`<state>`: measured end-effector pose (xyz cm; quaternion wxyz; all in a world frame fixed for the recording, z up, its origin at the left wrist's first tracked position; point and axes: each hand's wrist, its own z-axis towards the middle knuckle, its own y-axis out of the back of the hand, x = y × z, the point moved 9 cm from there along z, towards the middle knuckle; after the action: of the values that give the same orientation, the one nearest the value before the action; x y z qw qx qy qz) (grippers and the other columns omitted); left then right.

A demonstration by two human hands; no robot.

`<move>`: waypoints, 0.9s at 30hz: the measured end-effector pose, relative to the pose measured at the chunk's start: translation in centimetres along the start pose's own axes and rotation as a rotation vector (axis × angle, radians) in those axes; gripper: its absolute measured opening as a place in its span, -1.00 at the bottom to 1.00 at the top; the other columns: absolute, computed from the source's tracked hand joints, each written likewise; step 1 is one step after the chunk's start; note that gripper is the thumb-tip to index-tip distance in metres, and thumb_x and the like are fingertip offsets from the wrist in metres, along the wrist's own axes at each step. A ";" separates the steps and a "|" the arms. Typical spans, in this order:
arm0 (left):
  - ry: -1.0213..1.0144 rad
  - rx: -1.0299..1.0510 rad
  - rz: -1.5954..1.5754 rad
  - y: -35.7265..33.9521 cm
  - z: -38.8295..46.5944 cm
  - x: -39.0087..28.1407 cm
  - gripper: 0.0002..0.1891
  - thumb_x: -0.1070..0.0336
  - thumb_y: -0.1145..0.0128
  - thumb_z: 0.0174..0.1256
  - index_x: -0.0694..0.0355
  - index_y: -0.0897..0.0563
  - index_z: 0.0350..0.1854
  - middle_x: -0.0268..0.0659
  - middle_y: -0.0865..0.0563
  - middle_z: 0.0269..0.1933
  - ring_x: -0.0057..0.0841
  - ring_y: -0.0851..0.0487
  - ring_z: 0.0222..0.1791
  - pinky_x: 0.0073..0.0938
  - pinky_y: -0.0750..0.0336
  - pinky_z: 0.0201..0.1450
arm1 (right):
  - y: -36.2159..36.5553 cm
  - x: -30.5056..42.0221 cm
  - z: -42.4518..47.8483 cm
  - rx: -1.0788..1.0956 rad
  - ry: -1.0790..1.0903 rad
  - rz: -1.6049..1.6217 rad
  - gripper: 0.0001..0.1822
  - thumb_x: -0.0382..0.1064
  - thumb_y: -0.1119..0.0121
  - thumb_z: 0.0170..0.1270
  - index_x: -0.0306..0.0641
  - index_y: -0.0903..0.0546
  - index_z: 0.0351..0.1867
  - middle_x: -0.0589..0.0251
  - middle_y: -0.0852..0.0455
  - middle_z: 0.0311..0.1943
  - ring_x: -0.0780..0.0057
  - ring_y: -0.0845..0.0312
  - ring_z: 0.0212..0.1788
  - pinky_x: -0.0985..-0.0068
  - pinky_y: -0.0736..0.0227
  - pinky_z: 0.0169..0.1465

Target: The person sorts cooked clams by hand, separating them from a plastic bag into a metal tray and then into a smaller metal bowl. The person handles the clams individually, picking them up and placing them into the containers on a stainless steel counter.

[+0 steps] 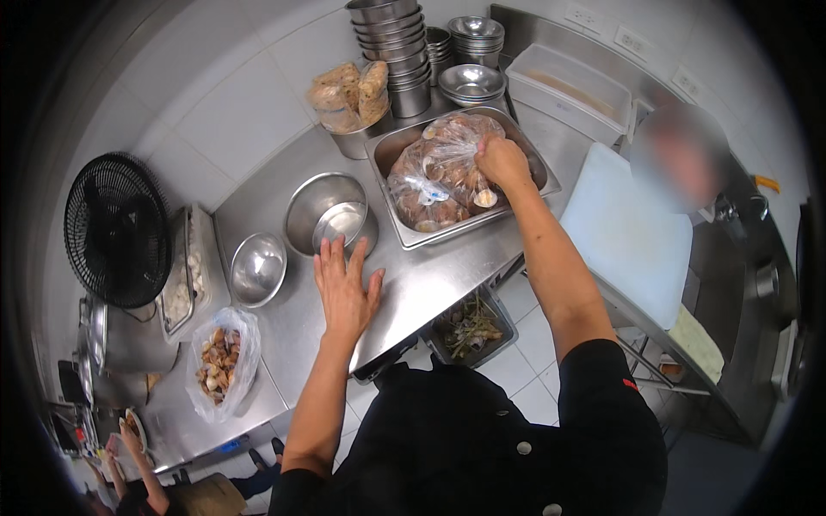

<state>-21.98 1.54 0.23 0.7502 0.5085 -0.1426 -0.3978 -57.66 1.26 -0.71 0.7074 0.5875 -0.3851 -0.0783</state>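
Note:
My right hand (503, 161) grips the gathered top of a clear plastic bag (461, 138) filled with brown food pieces. That bag lies in a deep rectangular stainless steel pan (413, 242), against another tied bag of similar food (423, 187). Spread fingers of my left hand (348, 284) reach the near rim of a small round steel container (342, 222); whether they touch it I cannot tell. Just behind that container is a larger steel mixing bowl (300, 213), partly overlapped by it. Farther left a smaller steel bowl (258, 269) sits on the steel worktable (419, 290).
Tall stacked steel containers (393, 64) stand behind the pan, beside bagged food (348, 97). Leftward are a plastic bag of brown pieces (219, 364) and a black fan (117, 229). A white cutting board (629, 232) lies right, a scrap bin (468, 329) below. Another person (193, 496) works lower left.

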 end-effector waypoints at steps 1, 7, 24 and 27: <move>0.022 0.024 0.028 -0.5 0.0 0.5 -0.53 0.17 -0.28 0.26 0.08 -0.59 0.23 0.03 -0.34 0.42 0.10 -0.15 0.50 0.13 -0.06 0.49 | 0.2 0.4 0.0 -0.035 0.030 -0.016 -0.42 0.04 -0.28 0.19 -0.24 -0.57 0.18 -0.16 -0.69 0.06 -0.05 -0.61 0.11 0.17 -0.44 0.24; 0.086 0.022 0.127 0.5 2.8 1.9 -0.57 0.17 -0.26 0.28 0.12 -0.64 0.19 0.05 -0.30 0.46 0.11 -0.13 0.51 0.14 -0.04 0.50 | -0.2 -1.4 2.3 -0.103 0.030 -0.013 -0.66 -0.03 -0.22 0.23 -0.17 -0.70 -0.07 -0.16 -0.72 -0.02 -0.09 -0.65 0.04 0.17 -0.51 0.17; -0.176 0.105 -0.173 -0.5 2.5 -5.9 -0.34 0.14 -0.29 0.27 0.19 -0.41 0.41 0.02 -0.40 0.40 0.05 -0.27 0.45 -0.09 -0.22 0.48 | 13.5 14.2 1.7 -0.102 0.709 -0.117 -0.69 -0.11 -0.15 0.30 -0.30 -0.77 -0.21 -0.07 -0.79 -0.25 0.06 -0.75 -0.21 0.17 -0.60 -0.03; -0.199 0.336 -0.072 -4.6 2.2 -7.1 -0.20 0.08 -0.34 0.20 0.22 -0.30 0.47 0.02 -0.35 0.43 0.07 -0.20 0.49 -0.08 -0.17 0.49 | -2.7 13.8 -1.0 0.294 0.407 -0.185 -0.58 0.02 -0.27 0.15 -0.25 -0.77 -0.10 0.01 -0.80 -0.14 0.13 -0.75 -0.06 0.22 -0.59 0.05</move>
<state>-30.05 4.60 -1.50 0.6222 0.5894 -0.2622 -0.4436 -46.52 -6.53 3.16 0.6672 0.7203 -0.1867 0.0339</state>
